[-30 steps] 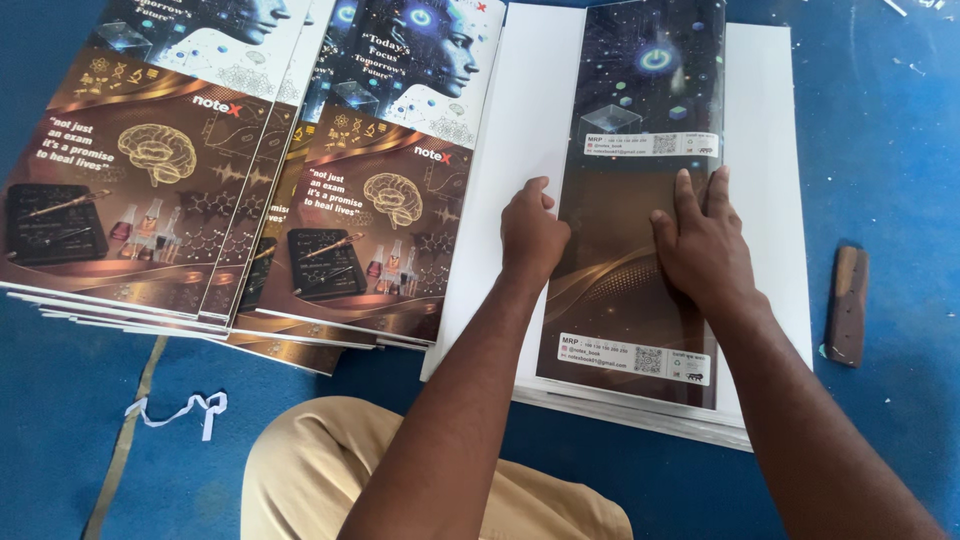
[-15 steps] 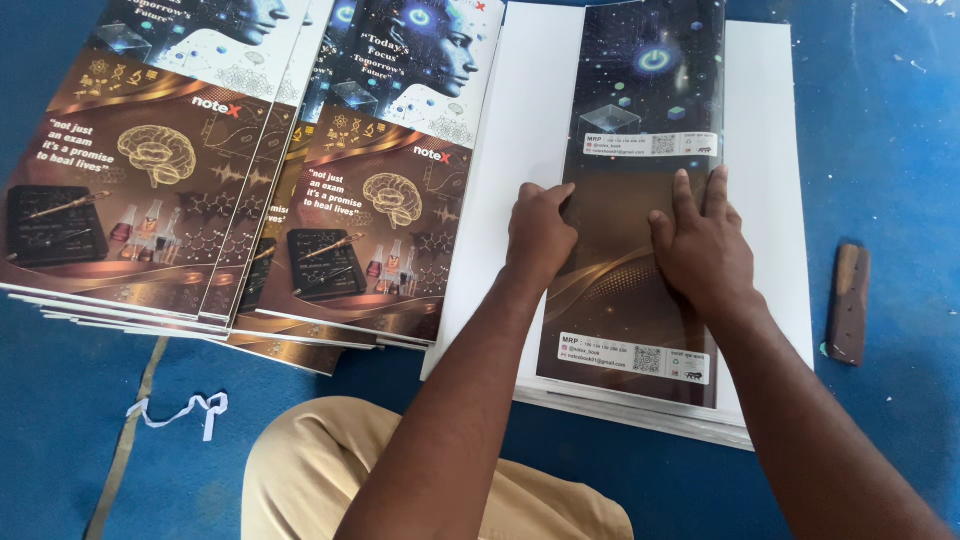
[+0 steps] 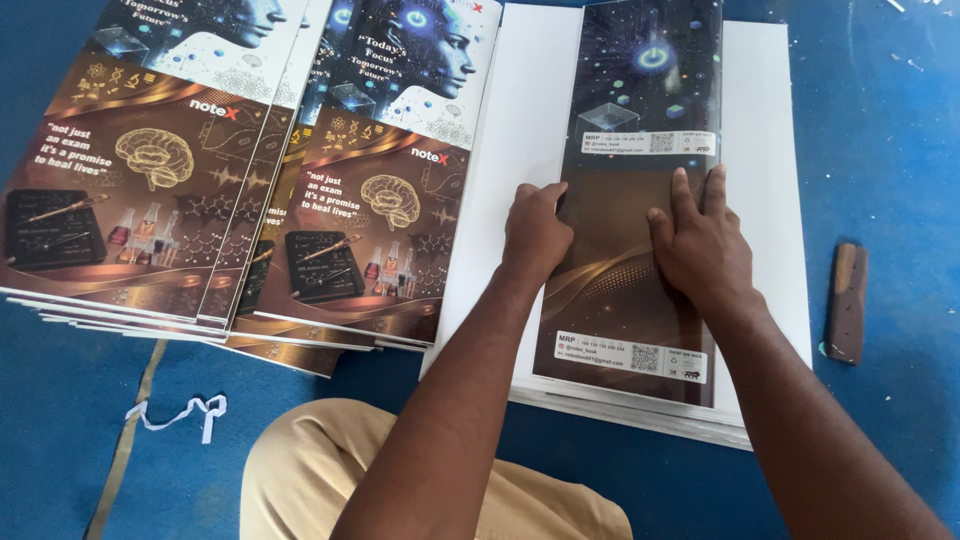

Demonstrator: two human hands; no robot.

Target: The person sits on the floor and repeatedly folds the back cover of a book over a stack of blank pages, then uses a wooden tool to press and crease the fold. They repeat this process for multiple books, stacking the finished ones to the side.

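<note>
STEP: folding dark printed cover sheet (image 3: 640,200) lying atop white stack (image 3: 770,120) | left hand (image 3: 535,235) curling fingers at sheet's left edge | right hand (image 3: 705,250) pressing flat, fingers together | NEXT: likely a firm crease along that edge.

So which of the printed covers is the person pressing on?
The narrow dark cover on the white stack at right; both hands are on it. The brain-picture covers lie untouched at left.
</note>
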